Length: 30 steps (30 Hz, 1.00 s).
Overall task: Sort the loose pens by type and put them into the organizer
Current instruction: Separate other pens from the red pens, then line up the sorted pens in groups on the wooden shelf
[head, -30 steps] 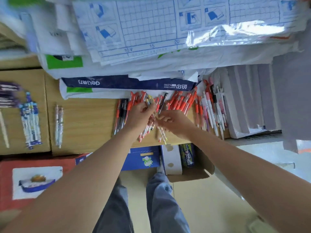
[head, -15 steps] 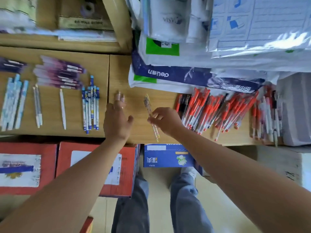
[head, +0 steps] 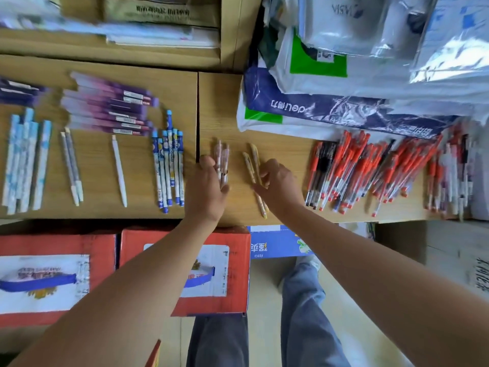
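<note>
Sorted groups of pens lie on a wooden tabletop (head: 132, 207). My left hand (head: 209, 186) rests with fairly straight fingers against two pink patterned pens (head: 222, 157) just right of the table seam. My right hand (head: 280, 181) pinches two yellow patterned pens (head: 251, 162) that lie on the wood, their tips showing below the hand. A big heap of red-capped pens (head: 365, 170) sits to the right. To the left lie blue-capped pens (head: 169, 165), purple pens (head: 111, 109), a single white pen (head: 119, 170) and pale blue pens (head: 23, 160). No organizer is visible.
Wrapped paper packs (head: 317, 107) and plastic bags are stacked at the back right. White-and-red pens (head: 449, 176) lie at the far right edge. Red cartons (head: 217, 274) and a blue box (head: 275, 242) stand under the table, by my legs.
Both hands left the red pen heap and moved left. The pink pens now lie under my left hand and the yellow pens under my right, side by side on the wood.
</note>
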{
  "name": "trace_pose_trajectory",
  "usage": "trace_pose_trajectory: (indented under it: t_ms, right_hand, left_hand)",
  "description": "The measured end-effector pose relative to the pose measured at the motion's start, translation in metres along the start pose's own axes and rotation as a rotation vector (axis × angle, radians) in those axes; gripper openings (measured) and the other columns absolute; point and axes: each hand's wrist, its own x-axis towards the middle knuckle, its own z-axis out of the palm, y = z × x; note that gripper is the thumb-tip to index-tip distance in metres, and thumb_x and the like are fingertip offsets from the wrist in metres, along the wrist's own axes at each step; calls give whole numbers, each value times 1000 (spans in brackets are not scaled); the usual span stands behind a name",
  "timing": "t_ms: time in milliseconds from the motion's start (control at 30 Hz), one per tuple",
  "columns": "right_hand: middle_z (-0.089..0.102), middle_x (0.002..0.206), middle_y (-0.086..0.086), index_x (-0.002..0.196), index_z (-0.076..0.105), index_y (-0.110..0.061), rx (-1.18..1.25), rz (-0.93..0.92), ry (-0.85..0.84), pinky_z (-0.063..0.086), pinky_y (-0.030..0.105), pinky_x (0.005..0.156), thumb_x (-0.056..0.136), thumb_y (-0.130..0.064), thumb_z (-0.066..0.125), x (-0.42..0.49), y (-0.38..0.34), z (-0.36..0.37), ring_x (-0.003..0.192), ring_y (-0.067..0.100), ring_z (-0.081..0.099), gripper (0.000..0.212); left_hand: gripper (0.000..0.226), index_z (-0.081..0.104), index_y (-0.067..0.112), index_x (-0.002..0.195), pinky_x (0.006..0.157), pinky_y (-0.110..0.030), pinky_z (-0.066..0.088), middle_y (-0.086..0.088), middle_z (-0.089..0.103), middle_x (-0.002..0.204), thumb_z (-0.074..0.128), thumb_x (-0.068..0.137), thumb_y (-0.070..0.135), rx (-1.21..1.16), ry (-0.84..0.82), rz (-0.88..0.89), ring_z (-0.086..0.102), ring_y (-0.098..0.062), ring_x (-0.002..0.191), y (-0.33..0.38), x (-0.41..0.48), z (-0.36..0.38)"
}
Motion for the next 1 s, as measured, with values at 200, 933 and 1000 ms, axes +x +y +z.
trace_pose_trajectory:
  t_ms: [200,933,1000]
  right_hand:
    - [67,91,4,98,61,-13,-38,-16,-9,34,21,54,89,-21,62,-2,-2,6,76,21,61,11]
    - [53,116,5,123,56,-22,-46,-57,134,55,36,69,89,-23,63,-38,154,-84,86,22,62,35]
    - [48,120,8,128,55,-23,-98,-129,144,54,38,77,84,-18,68,-38,166,-89,101,24,54,47]
  left_hand:
    - [45,46,3,110,73,-29,43,-15,61,103,74,81,23,-27,-25,-8,61,-28,91,-3,4,2]
    - [35,56,14,118,81,-37,47,-10,50,112,64,85,21,233,-114,305,50,-28,106,131,-13,63]
    - [47,47,12,130,90,-39,47,-12,47,121,63,88,25,177,-203,255,49,-29,112,145,-15,78]
